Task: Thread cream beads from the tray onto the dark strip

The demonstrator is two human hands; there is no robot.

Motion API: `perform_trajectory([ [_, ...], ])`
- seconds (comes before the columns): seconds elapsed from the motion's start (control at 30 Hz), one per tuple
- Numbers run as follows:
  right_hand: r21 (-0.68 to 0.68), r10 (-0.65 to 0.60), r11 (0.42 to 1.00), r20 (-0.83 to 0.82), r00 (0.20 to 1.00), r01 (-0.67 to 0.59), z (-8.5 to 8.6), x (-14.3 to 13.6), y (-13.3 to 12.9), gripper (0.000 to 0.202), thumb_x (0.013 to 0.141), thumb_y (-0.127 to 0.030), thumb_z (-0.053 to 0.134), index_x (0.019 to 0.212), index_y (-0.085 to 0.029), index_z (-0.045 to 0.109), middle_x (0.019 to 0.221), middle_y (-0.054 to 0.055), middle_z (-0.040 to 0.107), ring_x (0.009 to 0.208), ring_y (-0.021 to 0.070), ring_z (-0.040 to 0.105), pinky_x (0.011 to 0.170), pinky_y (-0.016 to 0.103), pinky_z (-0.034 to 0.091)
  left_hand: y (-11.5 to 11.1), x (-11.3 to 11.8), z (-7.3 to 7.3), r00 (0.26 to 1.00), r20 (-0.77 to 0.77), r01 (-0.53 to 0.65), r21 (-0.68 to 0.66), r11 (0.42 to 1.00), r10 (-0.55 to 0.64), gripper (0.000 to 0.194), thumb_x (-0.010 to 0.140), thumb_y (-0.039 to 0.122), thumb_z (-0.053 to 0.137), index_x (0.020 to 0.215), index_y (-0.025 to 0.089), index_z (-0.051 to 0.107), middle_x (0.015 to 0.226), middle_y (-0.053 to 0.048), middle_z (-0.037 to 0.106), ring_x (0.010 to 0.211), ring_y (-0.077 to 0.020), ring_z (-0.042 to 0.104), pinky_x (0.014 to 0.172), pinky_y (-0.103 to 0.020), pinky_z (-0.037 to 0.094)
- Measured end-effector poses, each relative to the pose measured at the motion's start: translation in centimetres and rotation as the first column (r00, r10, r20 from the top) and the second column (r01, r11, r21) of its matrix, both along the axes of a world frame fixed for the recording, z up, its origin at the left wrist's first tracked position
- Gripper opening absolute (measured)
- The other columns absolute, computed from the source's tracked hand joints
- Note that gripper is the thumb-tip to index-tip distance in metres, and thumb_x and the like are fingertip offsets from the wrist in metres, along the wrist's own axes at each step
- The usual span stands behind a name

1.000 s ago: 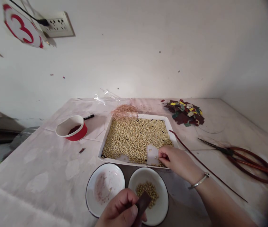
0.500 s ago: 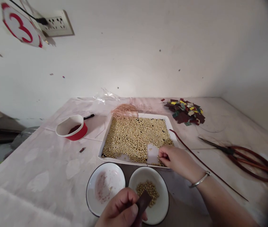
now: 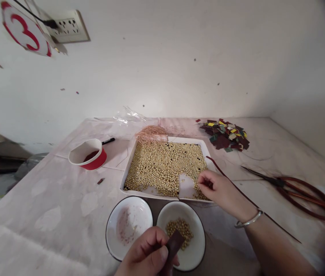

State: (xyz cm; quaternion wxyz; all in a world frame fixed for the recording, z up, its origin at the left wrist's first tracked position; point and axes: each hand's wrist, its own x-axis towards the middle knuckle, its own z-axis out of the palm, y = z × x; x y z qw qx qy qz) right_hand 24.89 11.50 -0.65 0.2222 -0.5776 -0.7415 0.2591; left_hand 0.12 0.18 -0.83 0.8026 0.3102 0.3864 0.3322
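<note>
Gripping a flat, dark brown strip between thumb and fingers, the left hand is held closed above a round white bowl with a dark rim, in which a small heap of pale yellowish, round grains can be seen. The right hand is held at the front right part of a shallow, white, rectangular tray; its fingers are curled inward, but whether the tips meet or anything is held by them cannot be told. The tray is mostly covered by a layer of similar pale grains dotted with dark ones, and its bottom is laid bare only in a patch beside the right hand and in a smaller one along the front edge. The handling of the grains is therefore judged to be only partly done: a small share is found in the bowl, while by far the larger share is left in the tray. As for writing, a large red 3 is borne by a white, red-edged paper sign fixed to the wall. On the slim black marker pen lying on the bench, pale marks are too small to be read. No brand is legible on the red-and-white paper tub.
</note>
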Motion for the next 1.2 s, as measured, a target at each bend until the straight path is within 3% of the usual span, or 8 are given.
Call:
perform_trajectory([
  [0.13, 0.016, 0.046, 0.999, -0.155, 0.987, -0.044, 3.6, -1.3, -2.7, 0.006, 0.081, -0.017, 0.048, 0.078, -0.022, 0.05, 0.072, -0.002, 0.057, 0.065, 0.0128, 0.055, 0.06, 0.023, 0.044, 0.0, 0.0, 0.1, 1.0, -0.015, -0.016, -0.007, 1.0, 0.016, 0.039, 0.069, 0.051, 0.071, 0.075, 0.015, 0.057, 0.066, -0.001, 0.06, 0.049, -0.0051, 0.042, 0.048, -0.023, 0.019],
  [0.23, 0.042, 0.246, 0.969, -0.235, 0.94, -0.243, 6.2, -3.5, -5.8, 0.015, 0.077, -0.007, 0.05, 0.074, -0.022, 0.05, 0.073, -0.003, 0.055, 0.068, 0.0115, 0.053, 0.061, 0.022, 0.044, 0.0, 0.1, 0.1, 0.999, 0.028, -0.019, -0.04, 0.999, 0.021, 0.037, 0.071, 0.049, 0.07, 0.075, 0.015, 0.056, 0.062, 0.002, 0.056, 0.049, -0.005, 0.038, 0.049, -0.023, 0.018],
  [0.3, 0.089, 0.358, 0.934, -0.248, 0.9, -0.346, 6.9, -5.0, -7.4, 0.025, 0.069, 0.001, 0.055, 0.078, -0.022, 0.052, 0.083, -0.003, 0.058, 0.078, 0.0111, 0.056, 0.069, 0.021, 0.045, -0.2, 0.2, -0.1, 0.996, 0.078, -0.038, -0.077, 0.996, 0.044, 0.034, 0.072, 0.046, 0.071, 0.073, 0.016, 0.054, 0.06, 0.004, 0.05, 0.051, -0.0054, 0.036, 0.051, -0.024, 0.017],
  [0.47, 0.216, 0.436, 0.89, -0.151, 0.887, -0.4, 5.9, -7.4, -8.6, 0.023, 0.069, -0.001, 0.064, 0.077, -0.02, 0.055, 0.093, -0.002, 0.06, 0.093, 0.0141, 0.054, 0.082, 0.024, 0.044, -0.3, 0.1, -1.0, 0.996, 0.068, -0.053, -0.083, 0.995, 0.058, 0.028, 0.074, 0.037, 0.072, 0.075, 0.016, 0.054, 0.06, 0.005, 0.044, 0.053, -0.006, 0.03, 0.053, -0.025, 0.017],
  [0.63, 0.154, 0.41, 0.906, -0.096, 0.907, -0.394, 5.7, -7.3, -8.2, 0.021, 0.072, -0.003, 0.065, 0.074, -0.02, 0.052, 0.09, -0.002, 0.059, 0.092, 0.0137, 0.053, 0.084, 0.025, 0.043, -0.1, 0.1, -0.7, 0.99, 0.134, -0.046, -0.013, 0.999, 0.047, 0.025, 0.08, 0.038, 0.066, 0.075, 0.017, 0.051, 0.06, 0.004, 0.049, 0.051, -0.0062, 0.036, 0.052, -0.025, 0.019],
  [0.83, 0.072, 0.393, 0.919, -0.132, 0.91, -0.386, 5.6, -6.9, -7.7, 0.025, 0.071, 0.003, 0.062, 0.074, -0.019, 0.049, 0.091, -0.002, 0.057, 0.092, 0.0131, 0.052, 0.08, 0.025, 0.042, -0.2, 0.3, -0.7, 0.978, 0.199, -0.051, -0.038, 0.998, 0.058, 0.026, 0.078, 0.039, 0.067, 0.076, 0.018, 0.051, 0.069, 0.002, 0.058, 0.054, -0.0062, 0.045, 0.052, -0.024, 0.022],
  [1.07, 0.043, 0.404, 0.914, -0.189, 0.895, -0.403, 5.7, -6.9, -8.1, 0.022, 0.076, 0.0, 0.061, 0.078, -0.019, 0.05, 0.092, -0.002, 0.055, 0.092, 0.0138, 0.051, 0.08, 0.027, 0.042, -0.3, 0.2, -0.3, 0.992, 0.121, -0.045, -0.004, 0.999, 0.045, 0.024, 0.082, 0.039, 0.063, 0.078, 0.016, 0.054, 0.061, 0.002, 0.054, 0.056, -0.0074, 0.045, 0.054, -0.022, 0.027],
  [1.2, 0.03, 0.382, 0.923, -0.169, 0.909, -0.382, 5.8, -6.7, -7.9, 0.021, 0.079, 0.001, 0.055, 0.077, -0.019, 0.051, 0.091, -0.001, 0.054, 0.091, 0.015, 0.051, 0.08, 0.03, 0.042, -0.3, 0.4, 0.7, 0.994, 0.075, -0.074, 0.011, 0.997, 0.073, 0.024, 0.08, 0.038, 0.065, 0.077, 0.016, 0.055, 0.074, -0.001, 0.062, 0.058, -0.008, 0.05, 0.056, -0.022, 0.031],
])
